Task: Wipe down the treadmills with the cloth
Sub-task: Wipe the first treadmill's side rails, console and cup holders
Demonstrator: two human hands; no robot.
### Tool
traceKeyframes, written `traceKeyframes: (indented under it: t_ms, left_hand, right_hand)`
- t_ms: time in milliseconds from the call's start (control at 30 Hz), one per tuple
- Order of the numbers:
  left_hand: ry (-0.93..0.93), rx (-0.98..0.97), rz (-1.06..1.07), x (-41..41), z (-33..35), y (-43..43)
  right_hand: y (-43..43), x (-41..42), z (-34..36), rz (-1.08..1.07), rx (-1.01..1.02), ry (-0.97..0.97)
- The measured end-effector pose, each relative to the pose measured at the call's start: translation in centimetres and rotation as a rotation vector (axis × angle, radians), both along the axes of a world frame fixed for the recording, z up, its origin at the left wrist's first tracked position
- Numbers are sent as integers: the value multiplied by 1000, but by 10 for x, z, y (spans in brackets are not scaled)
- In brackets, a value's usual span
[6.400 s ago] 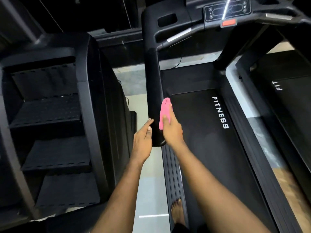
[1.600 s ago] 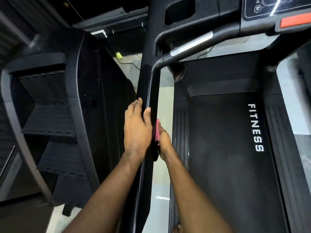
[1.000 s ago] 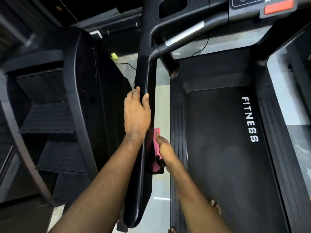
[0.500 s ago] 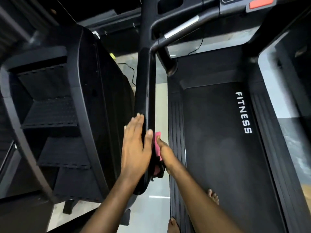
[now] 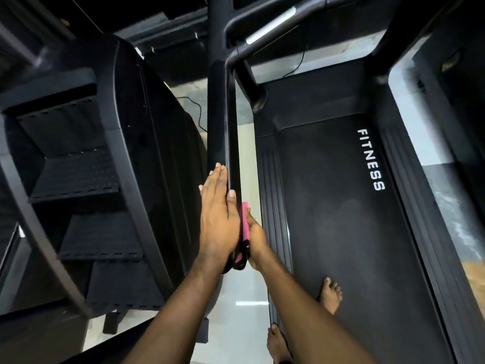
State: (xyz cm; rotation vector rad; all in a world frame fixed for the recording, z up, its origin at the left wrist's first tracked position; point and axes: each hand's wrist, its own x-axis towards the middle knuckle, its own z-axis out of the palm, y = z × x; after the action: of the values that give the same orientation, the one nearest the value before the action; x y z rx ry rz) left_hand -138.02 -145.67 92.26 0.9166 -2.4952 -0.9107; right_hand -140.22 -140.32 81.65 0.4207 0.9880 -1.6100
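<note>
The black treadmill fills the right half, its belt marked FITNESS. Its left handrail runs toward me down the middle. My left hand lies flat with straight fingers against the rail's outer left side near its end. On the rail's inner side, my right hand presses a pink cloth against the rail. Only a narrow pink strip of the cloth shows between the two hands. The rail's rounded end sits just below my wrists.
A black stair-climber machine stands close on the left. A strip of pale floor separates it from the treadmill. My bare feet stand on the belt and side rail. The console bar is at the top; another treadmill's edge shows at far right.
Both hands stay near the handrail's lower end. The right hand with the cloth has slid slightly along the inner side, and the view has shifted a little.
</note>
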Motion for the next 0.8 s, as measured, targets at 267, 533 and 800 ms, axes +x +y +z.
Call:
traceKeyframes:
  t_ms: [267,533,800]
  left_hand:
    - [-70,-31,-90,7,-4,-13]
    - [-61,106,-49,102,41,-33]
    - [5,314,165,195,59,-19]
  right_hand:
    - [6,67,10,-284,111,11]
    - [12,109,48,-423,283,131]
    - [47,146,122,-450,260,472]
